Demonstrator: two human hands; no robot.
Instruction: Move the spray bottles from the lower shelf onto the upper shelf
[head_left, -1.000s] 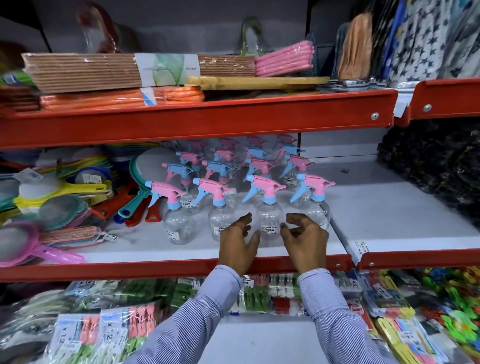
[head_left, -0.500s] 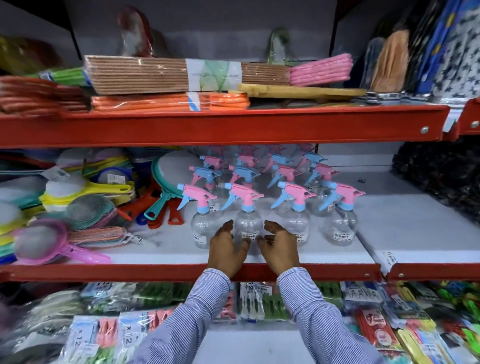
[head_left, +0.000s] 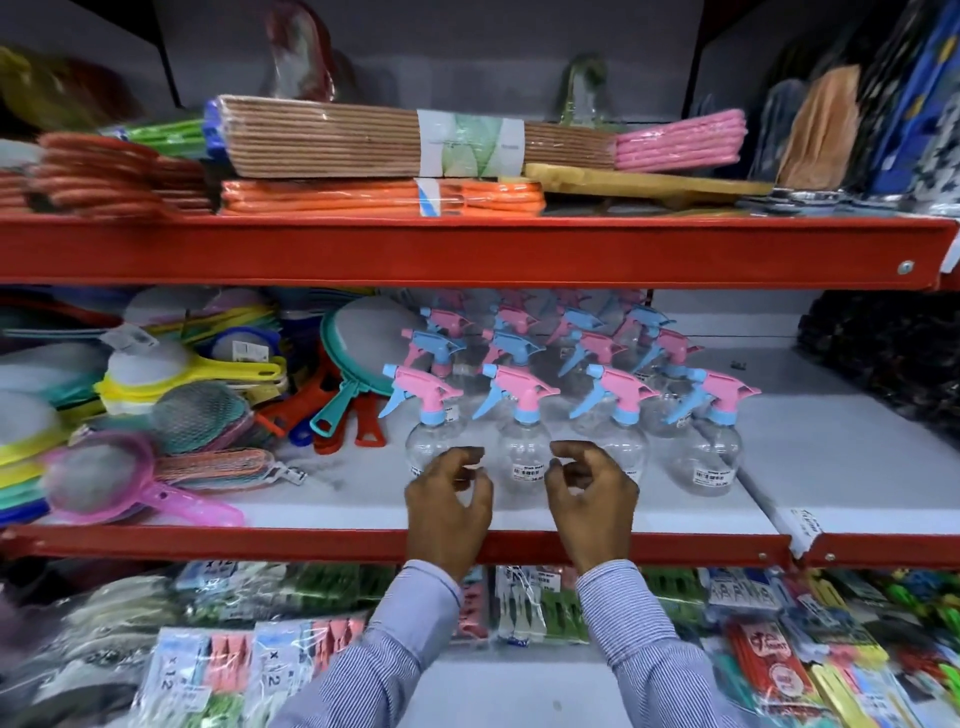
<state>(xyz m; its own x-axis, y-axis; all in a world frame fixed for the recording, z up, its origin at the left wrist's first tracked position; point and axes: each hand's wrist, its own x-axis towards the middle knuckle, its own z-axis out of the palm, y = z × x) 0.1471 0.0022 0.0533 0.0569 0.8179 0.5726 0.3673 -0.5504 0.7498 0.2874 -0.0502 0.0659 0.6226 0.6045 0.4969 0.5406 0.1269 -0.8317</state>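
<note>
Spray bottles (head_left: 524, 415) stand upright in rows at centre frame on the lower shelf (head_left: 363, 545). Nearest us, our left hand (head_left: 449, 512) and right hand (head_left: 592, 506) hover with fingers curled half open, holding nothing. The second front bottle (head_left: 525, 452) stands between them, just beyond the fingertips, about equally close to both; the crowded upper shelf (head_left: 467, 252) lies above.

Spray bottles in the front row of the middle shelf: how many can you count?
4. From left: first, second, third, fourth. More rows stand behind them, partly hidden, so the shelf's total cannot be counted.
</note>
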